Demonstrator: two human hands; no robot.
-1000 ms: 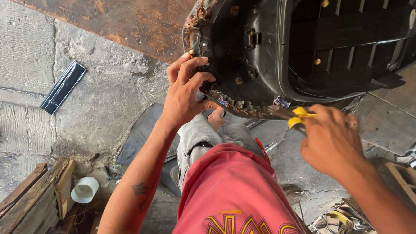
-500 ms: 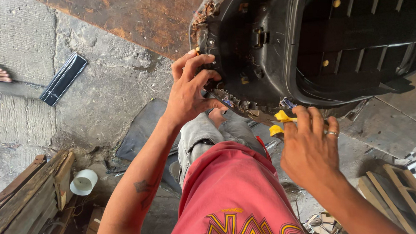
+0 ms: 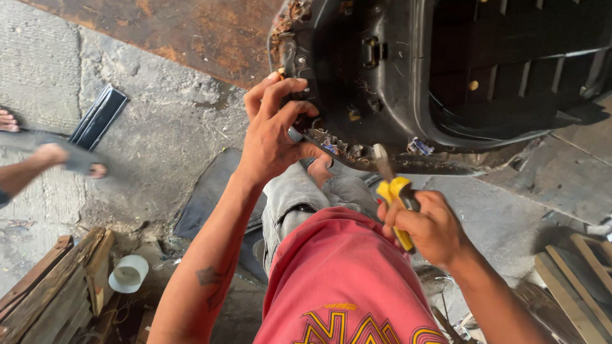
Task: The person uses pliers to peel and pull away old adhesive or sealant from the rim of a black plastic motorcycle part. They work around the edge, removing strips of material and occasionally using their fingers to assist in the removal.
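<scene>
A black plastic seat base (image 3: 465, 69), turned underside up, fills the top right; its near rim is ragged with torn bits of cover. My left hand (image 3: 273, 132) grips that rim at its left corner, fingers curled over the edge. My right hand (image 3: 425, 227) holds yellow-handled pliers (image 3: 394, 197), jaws pointing up toward the rim and just short of it. My knees in grey trousers and my red shirt lie below the seat.
Another person's sandalled feet (image 3: 42, 155) step on the concrete at the left, beside a flat black strip (image 3: 98, 116). A white cup (image 3: 128, 274) and wooden boards (image 3: 48, 291) lie bottom left. Wooden slats (image 3: 597, 285) sit at the right.
My right hand has turned and drawn closer, now gripping the pliers with jaws toward the rim. Someone's feet have stepped in from the left. My left hand stays on the rim.
</scene>
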